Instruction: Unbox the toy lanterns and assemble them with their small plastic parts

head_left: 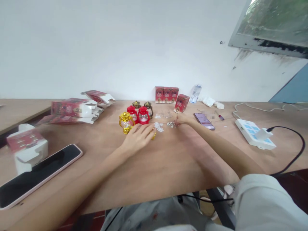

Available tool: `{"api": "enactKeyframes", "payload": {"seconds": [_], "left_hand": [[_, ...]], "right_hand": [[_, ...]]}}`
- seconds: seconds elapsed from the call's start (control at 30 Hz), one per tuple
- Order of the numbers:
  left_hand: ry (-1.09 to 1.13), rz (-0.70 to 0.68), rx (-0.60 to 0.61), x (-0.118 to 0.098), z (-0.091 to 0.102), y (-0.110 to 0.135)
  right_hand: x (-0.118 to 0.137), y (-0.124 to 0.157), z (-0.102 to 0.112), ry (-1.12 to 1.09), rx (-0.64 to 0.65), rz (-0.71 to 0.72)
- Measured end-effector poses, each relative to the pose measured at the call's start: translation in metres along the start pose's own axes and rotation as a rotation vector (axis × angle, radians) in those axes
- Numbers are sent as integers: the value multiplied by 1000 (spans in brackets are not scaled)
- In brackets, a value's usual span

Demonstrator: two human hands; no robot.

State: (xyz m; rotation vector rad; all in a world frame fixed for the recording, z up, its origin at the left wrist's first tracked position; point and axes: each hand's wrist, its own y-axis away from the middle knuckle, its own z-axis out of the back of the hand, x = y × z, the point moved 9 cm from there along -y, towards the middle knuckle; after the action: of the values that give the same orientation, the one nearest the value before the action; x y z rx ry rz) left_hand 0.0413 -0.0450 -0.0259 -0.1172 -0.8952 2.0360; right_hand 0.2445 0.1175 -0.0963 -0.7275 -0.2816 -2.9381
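My left hand point(138, 137) is curled over a small gold lantern point(127, 129) lying on its side, and its palm and fingers hide most of it. More gold shows past the fingertips. Farther right, my right hand point(181, 120) has its fingers pinched together beside a cluster of small round silver discs, like button cells point(171, 124). Whatever is in that pinch is too small to make out. Small white pieces point(158, 127) lie between the hands. Just behind my left hand stand an upright gold lantern point(125, 119), two red lanterns point(143, 115) and two bronze lanterns point(148, 109).
Red boxes point(166, 95) stand by the wall, with another red box point(181, 103) nearer. Opened cartons point(72, 109) and a black-screened phone point(40, 175) lie left. To the right are another phone point(204, 121), a screwdriver point(219, 115) and a power strip point(253, 134) with cables.
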Motion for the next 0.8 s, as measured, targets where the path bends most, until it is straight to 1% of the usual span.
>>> {"api": "enactKeyframes", "payload": {"seconds": [0.03,0.1,0.17,0.23,0.33,0.4,0.47,0.6,0.67,0.7,0.8], "left_hand": [[-84,-41,55,-4,-8,-5],[-205,-62,147,-8,-25,-13],[-229,-49,204,-10,-42,-16],[-134,-13,195,-10,-55,-15],[132,104,88,-2,-65,-11],[249,173,52,6,-73,-10],[269,207,87,11,-81,-13],[135,243,263,15,-91,-18],[19,215,358,8,-90,-17],[-41,179,400,1,-88,-15],[-203,14,487,-32,-82,-1]], "right_hand": [[0,-1,1,32,-4,-10],[2,-3,2,73,-7,-24],[6,-3,3,105,-12,-20],[9,-3,5,132,-20,-16],[11,-3,8,160,-39,-20],[9,-4,11,170,-59,-30],[6,-6,14,173,-87,-40],[5,-8,25,174,-180,-34],[8,-7,36,183,-268,-21],[11,-5,43,192,-325,-13],[20,4,72,227,-520,8]]}}
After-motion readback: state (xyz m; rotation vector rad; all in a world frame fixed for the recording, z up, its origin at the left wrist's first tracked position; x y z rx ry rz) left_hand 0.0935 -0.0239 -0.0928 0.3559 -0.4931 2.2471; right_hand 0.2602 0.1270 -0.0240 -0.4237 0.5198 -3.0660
